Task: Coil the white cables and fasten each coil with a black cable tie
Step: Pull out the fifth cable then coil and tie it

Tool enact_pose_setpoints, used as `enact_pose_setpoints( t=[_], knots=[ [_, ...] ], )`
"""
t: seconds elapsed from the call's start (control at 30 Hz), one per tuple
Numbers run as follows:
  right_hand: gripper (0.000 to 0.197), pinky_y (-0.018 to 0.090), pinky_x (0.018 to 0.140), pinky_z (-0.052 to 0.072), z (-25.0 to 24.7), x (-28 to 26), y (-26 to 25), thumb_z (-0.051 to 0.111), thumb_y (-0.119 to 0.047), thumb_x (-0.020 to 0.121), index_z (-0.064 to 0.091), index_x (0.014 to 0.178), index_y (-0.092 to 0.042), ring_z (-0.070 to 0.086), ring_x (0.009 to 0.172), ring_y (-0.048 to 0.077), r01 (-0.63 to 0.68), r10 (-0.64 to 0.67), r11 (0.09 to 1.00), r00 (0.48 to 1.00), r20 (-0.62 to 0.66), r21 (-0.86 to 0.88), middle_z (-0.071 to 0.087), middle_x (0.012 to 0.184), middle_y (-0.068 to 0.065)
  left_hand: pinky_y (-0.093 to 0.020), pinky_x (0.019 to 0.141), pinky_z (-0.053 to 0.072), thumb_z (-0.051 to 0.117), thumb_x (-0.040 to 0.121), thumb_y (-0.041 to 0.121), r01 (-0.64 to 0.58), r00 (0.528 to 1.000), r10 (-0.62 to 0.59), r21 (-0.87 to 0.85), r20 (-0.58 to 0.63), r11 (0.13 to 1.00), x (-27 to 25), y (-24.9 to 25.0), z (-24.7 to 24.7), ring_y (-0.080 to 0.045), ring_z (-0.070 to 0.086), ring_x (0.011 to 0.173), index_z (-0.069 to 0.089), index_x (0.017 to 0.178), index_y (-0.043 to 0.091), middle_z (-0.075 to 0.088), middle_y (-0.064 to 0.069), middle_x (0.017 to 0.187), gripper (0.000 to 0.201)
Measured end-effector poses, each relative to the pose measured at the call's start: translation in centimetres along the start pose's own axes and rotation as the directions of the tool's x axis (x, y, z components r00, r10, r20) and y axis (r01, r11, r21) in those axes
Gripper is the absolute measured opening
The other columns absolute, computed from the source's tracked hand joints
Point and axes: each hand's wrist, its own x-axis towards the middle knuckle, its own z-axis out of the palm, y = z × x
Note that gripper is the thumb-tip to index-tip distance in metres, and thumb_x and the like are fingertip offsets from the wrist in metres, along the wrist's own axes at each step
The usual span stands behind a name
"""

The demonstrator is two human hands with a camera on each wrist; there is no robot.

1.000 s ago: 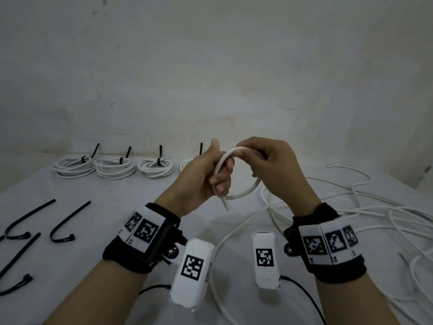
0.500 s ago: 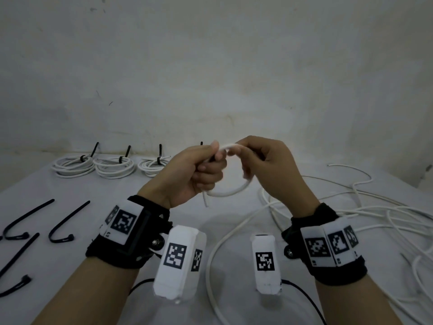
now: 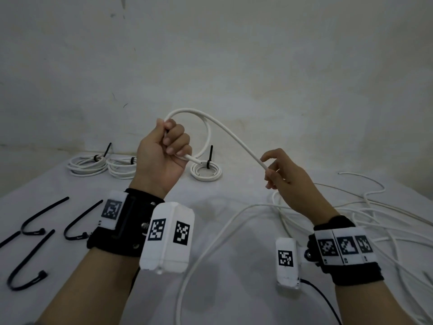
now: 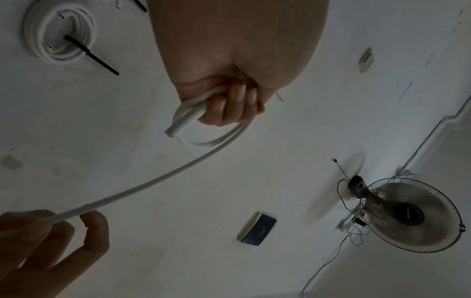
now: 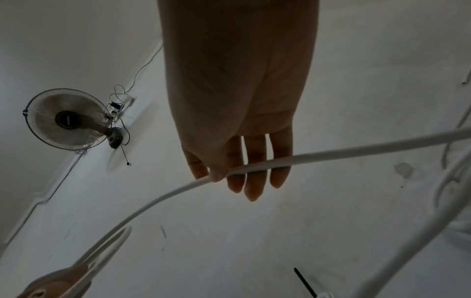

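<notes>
My left hand [image 3: 172,146] is raised over the table [image 3: 234,266], its fingers curled round a small loop of the white cable [image 3: 207,134]. In the left wrist view the cut end [image 4: 170,132] sticks out of that fist [image 4: 229,104]. From the loop the cable [image 3: 236,139] runs down and to the right into my right hand [image 3: 269,170], which pinches it between thumb and forefinger. The right wrist view shows the thumb pressing the cable [image 5: 356,149] against the fingers [image 5: 252,181], which are nearly straight. Beyond the right hand the cable drops to the table.
Three tied coils [image 3: 86,164] [image 3: 121,166] [image 3: 206,172] with upright black ties lie along the back, by the wall. Loose black ties [image 3: 42,214] [image 3: 82,219] [image 3: 28,270] lie at the left. A tangle of loose white cable [image 3: 375,219] covers the right side.
The hands have parted. My left hand rose with the loop, and my right hand slid down and to the right along the cable.
</notes>
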Motion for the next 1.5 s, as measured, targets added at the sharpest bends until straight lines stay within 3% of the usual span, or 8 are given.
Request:
enact_pose_setpoints(
  t=[0.17, 0.4, 0.7, 0.83, 0.93, 1.1, 1.2, 1.5],
  knots=[
    [0.024, 0.013, 0.06, 0.046, 0.2, -0.1, 1.0, 0.042, -0.005, 0.097, 0.044, 0.103, -0.028, 0.057, 0.064, 0.005, -0.017, 0.014, 0.998, 0.999, -0.052, -0.061, 0.058, 0.078, 0.002, -0.014, 0.042, 0.03, 0.024, 0.102, 0.03, -0.021, 1.0, 0.021, 0.016, -0.023, 1.0, 0.0, -0.3, 0.0, -0.003, 0.03, 0.037, 0.044, 0.067, 0.017, 0.032, 0.008, 0.049, 0.042],
    [0.017, 0.006, 0.067, 0.04, 1.0, 0.3, -0.3, 0.059, -0.001, 0.089, 0.067, 0.094, -0.015, 0.054, 0.071, 0.002, 0.075, -0.066, 0.986, 0.996, 0.065, -0.147, 0.059, 0.078, -0.006, -0.016, 0.044, 0.034, 0.021, 0.104, 0.032, -0.083, 0.993, 0.096, 0.155, -0.074, 0.984, 0.5, -1.4, -0.5, -0.004, 0.031, 0.04, 0.038, 0.073, 0.017, 0.034, 0.008, 0.049, 0.038],
    [0.02, 0.021, 0.065, 0.042, 1.9, 0.9, -2.0, 0.056, 0.006, 0.087, 0.071, 0.09, -0.008, 0.054, 0.07, 0.005, 0.229, -0.216, 0.948, 0.973, 0.081, -0.221, 0.06, 0.082, 0.0, -0.017, 0.049, 0.036, 0.022, 0.104, 0.029, -0.087, 0.99, 0.115, 0.283, -0.086, 0.955, 0.6, -3.3, -1.4, -0.005, 0.034, 0.044, 0.038, 0.074, 0.016, 0.036, 0.008, 0.05, 0.036],
    [0.01, 0.007, 0.065, 0.036, 1.6, 0.6, -1.3, 0.067, -0.005, 0.085, 0.064, 0.093, -0.01, 0.051, 0.069, -0.009, 0.171, -0.152, 0.964, 0.982, 0.108, -0.202, 0.057, 0.077, -0.006, -0.017, 0.05, 0.035, 0.021, 0.104, 0.028, -0.091, 0.991, 0.116, 0.288, -0.071, 0.953, 0.6, -3.3, -1.3, -0.006, 0.033, 0.045, 0.036, 0.074, 0.017, 0.035, 0.008, 0.05, 0.036],
    [0.013, 0.008, 0.061, 0.036, 2.1, 0.4, -1.2, 0.068, -0.015, 0.085, 0.06, 0.096, -0.015, 0.049, 0.064, -0.005, 0.085, -0.05, 0.981, 0.98, 0.194, -0.176, 0.056, 0.07, -0.009, -0.017, 0.05, 0.035, 0.021, 0.104, 0.028, -0.096, 0.991, 0.118, 0.297, -0.056, 0.95, 0.6, -3.0, -1.2, -0.005, 0.033, 0.045, 0.036, 0.073, 0.017, 0.035, 0.009, 0.05, 0.035],
    [0.012, 0.006, 0.066, 0.039, 2.3, 0.4, -1.8, 0.062, -0.005, 0.089, 0.07, 0.092, -0.014, 0.052, 0.067, -0.006, 0.029, 0.008, 0.989, 0.968, 0.251, -0.143, 0.061, 0.077, -0.012, -0.019, 0.051, 0.031, 0.022, 0.103, 0.021, -0.046, 0.996, 0.073, 0.373, -0.06, 0.927, 0.4, -3.9, -1.1, -0.006, 0.032, 0.045, 0.035, 0.073, 0.016, 0.035, 0.007, 0.05, 0.033],
    [0.013, 0.011, 0.072, 0.044, 2.2, 0.4, -3.1, 0.065, -0.005, 0.087, 0.074, 0.092, -0.013, 0.057, 0.074, 0.001, 0.078, -0.037, 0.989, 0.953, 0.3, -0.126, 0.068, 0.088, -0.007, -0.02, 0.053, 0.032, 0.022, 0.104, 0.016, 0.012, 1.0, 0.004, 0.5, -0.031, 0.866, 0.2, -5.4, -1.2, -0.009, 0.035, 0.047, 0.034, 0.074, 0.014, 0.037, 0.006, 0.052, 0.032],
    [0.006, 0.008, 0.057, 0.036, 2.8, 0.5, -3.3, 0.075, -0.007, 0.077, 0.07, 0.076, -0.009, 0.053, 0.059, -0.006, 0.089, -0.081, 0.995, 0.985, 0.15, -0.047, 0.057, 0.062, -0.017, -0.021, 0.056, 0.04, 0.024, 0.105, 0.028, 0.107, 0.988, -0.15, 0.857, -0.035, 0.505, -1.2, -8.1, -1.7, -0.011, 0.052, 0.056, 0.038, 0.083, 0.013, 0.056, 0.004, 0.068, 0.03]
  ],
)
